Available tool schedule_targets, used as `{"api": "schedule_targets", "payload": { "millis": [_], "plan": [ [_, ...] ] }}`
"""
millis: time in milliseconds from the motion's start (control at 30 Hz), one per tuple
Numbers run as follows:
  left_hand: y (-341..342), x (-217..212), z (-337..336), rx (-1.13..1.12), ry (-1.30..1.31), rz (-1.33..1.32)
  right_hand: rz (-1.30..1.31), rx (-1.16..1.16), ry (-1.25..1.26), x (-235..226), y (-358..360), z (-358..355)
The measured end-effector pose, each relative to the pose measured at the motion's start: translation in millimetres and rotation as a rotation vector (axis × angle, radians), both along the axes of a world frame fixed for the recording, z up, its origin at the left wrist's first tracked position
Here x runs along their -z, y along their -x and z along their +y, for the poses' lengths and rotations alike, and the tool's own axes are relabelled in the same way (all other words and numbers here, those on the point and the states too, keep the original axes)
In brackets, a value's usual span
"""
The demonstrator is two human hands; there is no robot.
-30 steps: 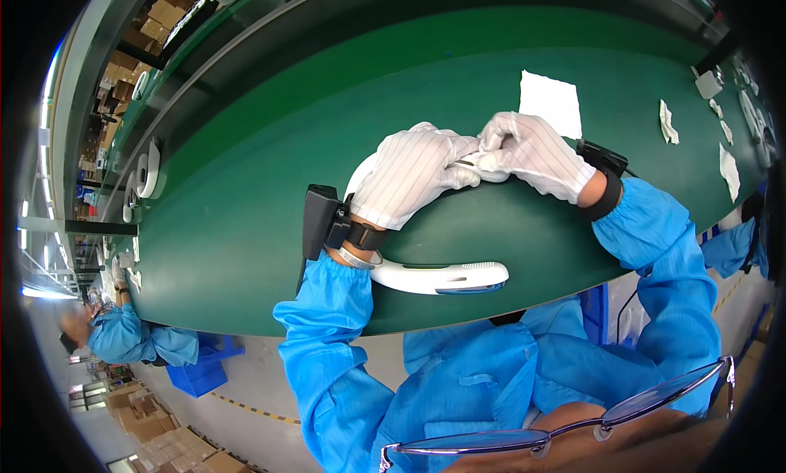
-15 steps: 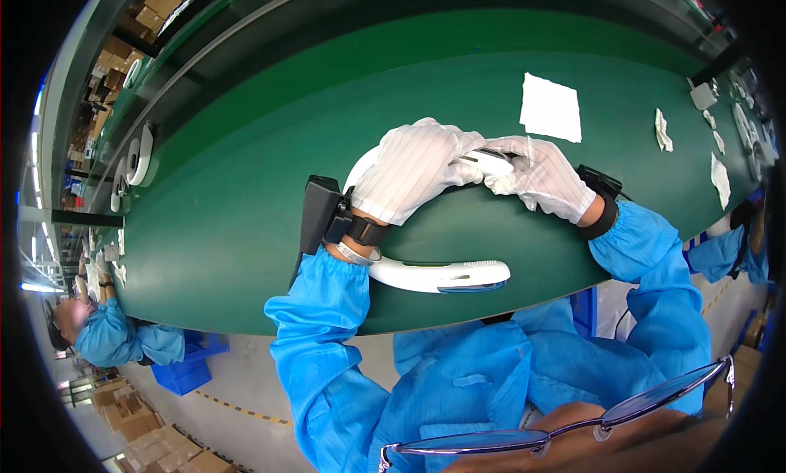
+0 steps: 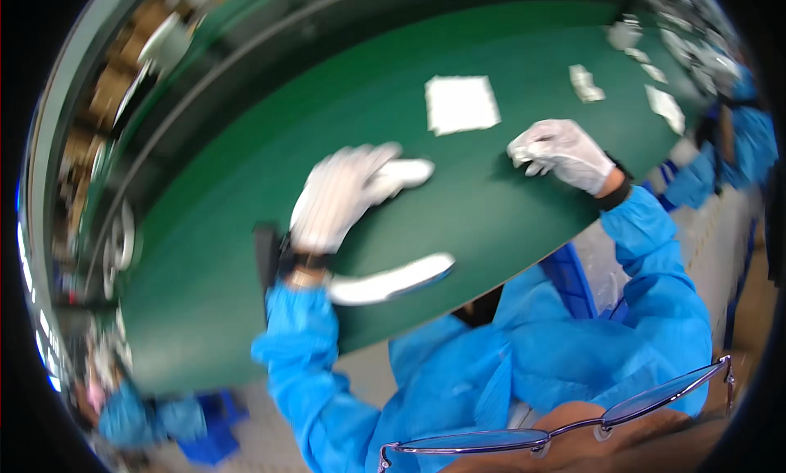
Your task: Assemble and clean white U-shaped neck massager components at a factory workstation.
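White sheet (image 3: 463,104) on green table (image 3: 475,215), used as reference. Right of it: crumpled scrap (image 3: 586,84), then white slip (image 3: 665,108), with pale block (image 3: 625,33) farther back. Below it, toward the wearer: curved piece (image 3: 397,282), one end just beside the left wrist. Blue bin (image 3: 571,283) lies below and right of sheet, beyond the table's near edge; contents unclear. Green surface between the hands, below sheet; near edge slants up rightward. Left hand (image 3: 340,199), lower left of sheet: closed around white part (image 3: 416,172), its rounded tip protruding. Right hand (image 3: 565,155), lower right: fingers curled; cannot tell whether they pinch anything
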State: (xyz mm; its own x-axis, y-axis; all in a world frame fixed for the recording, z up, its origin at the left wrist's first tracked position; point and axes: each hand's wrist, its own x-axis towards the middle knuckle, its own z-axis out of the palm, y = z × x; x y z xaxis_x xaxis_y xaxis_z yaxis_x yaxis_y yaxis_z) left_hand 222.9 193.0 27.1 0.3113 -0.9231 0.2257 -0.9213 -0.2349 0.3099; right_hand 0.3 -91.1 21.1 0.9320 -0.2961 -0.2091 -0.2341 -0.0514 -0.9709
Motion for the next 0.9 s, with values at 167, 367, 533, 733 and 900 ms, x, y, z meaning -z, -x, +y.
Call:
{"api": "schedule_targets", "payload": {
  "millis": [167,367,533,733,900],
  "plan": [
    [13,-2,5,-0.065,-0.098,-0.008,-0.076,0.313,0.243,-31,57,-81],
    [16,-12,-1,-0.087,-0.127,0.013,-0.268,0.662,0.528,-62,104,-245],
    [11,-10,-6,-0.117,-0.162,0.012,-0.240,0.824,0.294,-75,104,-327],
    [12,-11,-10,-0.157,-0.222,0.023,-0.422,0.909,0.194,-51,81,-397],
    [4,-3,-8,-0.155,-0.225,0.059,-0.287,0.856,0.361,-48,76,-450]
  ]
}}
